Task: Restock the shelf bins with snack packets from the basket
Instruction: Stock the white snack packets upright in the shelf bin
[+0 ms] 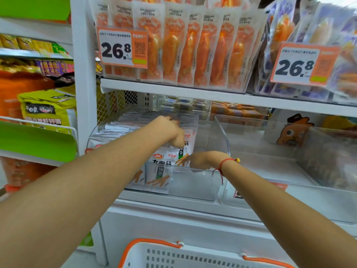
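Both hands are reached into the clear plastic bin (202, 182) on the lower shelf (173, 200). The left hand (170, 130) is placed over the white snack packets (160, 171) standing in the left part of that bin, thumb against the front of a packet further back; fingers are blurred, so whether anything is actually gripped can't be told. The right hand (201, 160) sits lower, near the bin's front wall, with fingers stretched toward the front packets and touching them, looks flat rather than curled. A red string bracelet (222, 167) is worn on that wrist.

More packets are stacked flat behind, filling the back of the bin. The right half of the bin is bare plastic. Just beside it, to the right, a second clear bin (289, 171) is seen.

The white basket (164, 256) with orange handles is parked at the bottom edge, below the shelf; what's inside can't be seen.

Above, orange sausage-type packs (193, 51) are lined upright on the upper shelf with a 26.8 price tag (122, 47) clipped in front.
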Available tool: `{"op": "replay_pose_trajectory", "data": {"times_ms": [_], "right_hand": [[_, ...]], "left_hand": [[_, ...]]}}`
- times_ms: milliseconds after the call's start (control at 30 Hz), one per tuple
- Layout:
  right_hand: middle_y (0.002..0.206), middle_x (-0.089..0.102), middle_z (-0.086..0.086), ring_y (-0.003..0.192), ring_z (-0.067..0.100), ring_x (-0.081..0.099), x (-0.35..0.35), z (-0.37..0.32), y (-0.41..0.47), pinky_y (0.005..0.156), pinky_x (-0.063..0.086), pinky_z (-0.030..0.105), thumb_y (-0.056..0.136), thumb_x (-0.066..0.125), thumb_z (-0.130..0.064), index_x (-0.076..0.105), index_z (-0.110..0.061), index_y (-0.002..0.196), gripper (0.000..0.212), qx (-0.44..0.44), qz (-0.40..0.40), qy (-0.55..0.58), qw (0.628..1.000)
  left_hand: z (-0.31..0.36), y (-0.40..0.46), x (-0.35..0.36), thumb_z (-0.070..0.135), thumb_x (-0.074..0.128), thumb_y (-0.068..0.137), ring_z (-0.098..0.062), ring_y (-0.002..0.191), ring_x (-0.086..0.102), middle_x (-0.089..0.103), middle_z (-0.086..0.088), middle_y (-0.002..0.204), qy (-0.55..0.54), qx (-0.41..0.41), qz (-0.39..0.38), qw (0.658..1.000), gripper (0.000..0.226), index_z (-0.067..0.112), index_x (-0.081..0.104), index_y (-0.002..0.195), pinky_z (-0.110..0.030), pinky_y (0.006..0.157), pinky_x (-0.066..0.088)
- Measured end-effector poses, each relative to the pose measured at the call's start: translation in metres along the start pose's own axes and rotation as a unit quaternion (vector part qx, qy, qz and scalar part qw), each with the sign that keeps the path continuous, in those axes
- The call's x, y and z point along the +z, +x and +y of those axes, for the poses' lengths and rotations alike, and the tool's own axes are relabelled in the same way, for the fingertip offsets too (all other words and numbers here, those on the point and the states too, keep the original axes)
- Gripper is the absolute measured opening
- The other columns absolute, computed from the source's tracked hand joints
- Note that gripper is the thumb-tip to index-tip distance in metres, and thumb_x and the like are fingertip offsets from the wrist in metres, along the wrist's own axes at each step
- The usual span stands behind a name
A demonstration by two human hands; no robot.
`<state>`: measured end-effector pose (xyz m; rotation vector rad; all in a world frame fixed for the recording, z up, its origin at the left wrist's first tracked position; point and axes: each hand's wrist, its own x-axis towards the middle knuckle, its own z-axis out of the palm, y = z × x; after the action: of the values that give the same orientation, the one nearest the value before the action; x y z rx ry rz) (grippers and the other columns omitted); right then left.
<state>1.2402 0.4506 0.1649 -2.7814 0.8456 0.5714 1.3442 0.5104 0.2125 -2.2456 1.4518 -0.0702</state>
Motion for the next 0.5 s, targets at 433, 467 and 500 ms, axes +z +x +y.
{"op": "replay_pose_trajectory", "data": {"times_ms": [433,467,500], "right_hand": [[0.081,0.063,-0.006,0.077,0.014,0.06,0.041,0.001,-0.088,0.071,0.052,0.031,0.089,0.06,-0.023,0.067,-0.024,0.093,0.009,-0.106,0.402,0.24,0.877],[0.079,0.063,-0.006,0.073,0.013,0.06,0.049,0.0,-0.095,0.069,0.051,0.03,0.088,0.06,-0.024,0.067,-0.026,0.088,0.007,-0.109,0.402,0.252,0.874],[0.078,0.063,-0.006,0.07,0.012,0.059,0.059,-0.001,-0.101,0.067,0.051,0.03,0.088,0.061,-0.024,0.066,-0.027,0.086,0.006,-0.112,0.394,0.263,0.874]], "left_hand": [[0.021,-0.135,0.032,0.021,0.05,0.094,-0.007,0.101,0.053,0.06,0.017,0.111,-0.412,-0.057,0.354,0.837,0.028,0.033,0.061,0.117,-0.028,0.079,0.04],[0.028,-0.143,0.04,0.022,0.051,0.094,-0.005,0.095,0.055,0.061,0.018,0.105,-0.435,-0.072,0.356,0.824,0.026,0.035,0.062,0.113,-0.027,0.074,0.041],[0.034,-0.149,0.051,0.024,0.052,0.093,-0.006,0.091,0.058,0.064,0.018,0.102,-0.454,-0.083,0.351,0.815,0.024,0.037,0.063,0.11,-0.027,0.072,0.044]]}}
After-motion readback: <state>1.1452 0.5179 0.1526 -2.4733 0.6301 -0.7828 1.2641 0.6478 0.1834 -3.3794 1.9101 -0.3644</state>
